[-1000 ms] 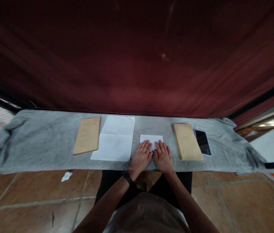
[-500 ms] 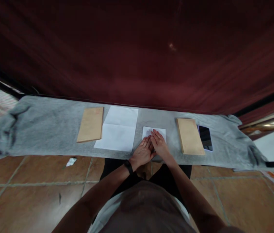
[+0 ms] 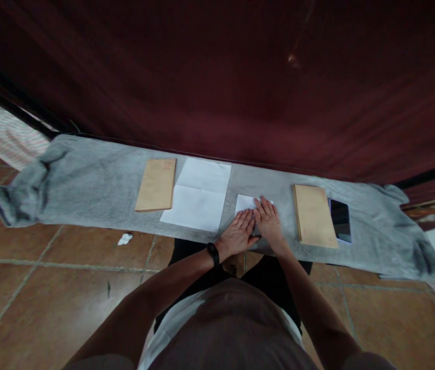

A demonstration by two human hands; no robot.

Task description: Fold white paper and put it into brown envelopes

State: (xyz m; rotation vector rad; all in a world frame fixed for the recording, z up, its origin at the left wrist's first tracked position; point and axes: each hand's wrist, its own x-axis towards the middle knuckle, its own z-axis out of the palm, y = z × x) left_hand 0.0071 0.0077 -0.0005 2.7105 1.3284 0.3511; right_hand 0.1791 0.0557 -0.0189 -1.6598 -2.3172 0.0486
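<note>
Hands, two: left hand (image 3: 237, 235) and right hand (image 3: 268, 221) lie palm down, fingers straight and close together, pressing on one small, folded white paper rectangle (image 3: 244, 201); neither is closed around anything. The rectangle sits on the grey cloth table cover (image 3: 97, 180) at the near middle; the hands hide its near part, so its layer count cannot be told. White paper sheets lying open, one visible: a large white sheet with a crosswise crease (image 3: 204, 198), left of the hands and clear of them. Brown paper envelope piles, two: the left brown envelope pile (image 3: 156, 185), with a faint reddish mark at its far right corner, overlaps the sheet's left edge; the right brown envelope pile (image 3: 315, 216) lies right of the right hand, apart from it. Number per pile not readable. Phones, one: a black-screened phone with a pale purple edge (image 3: 341, 220), just beside the right pile. Wristbands, one: black (image 3: 213, 254), left wrist. Beyond the table's far edge, a dark red cloth curtain (image 3: 217, 77) blocks the view. White scraps on the brown tiled floor (image 3: 74, 303), one: a small crumpled piece (image 3: 125, 239), lower left.
</note>
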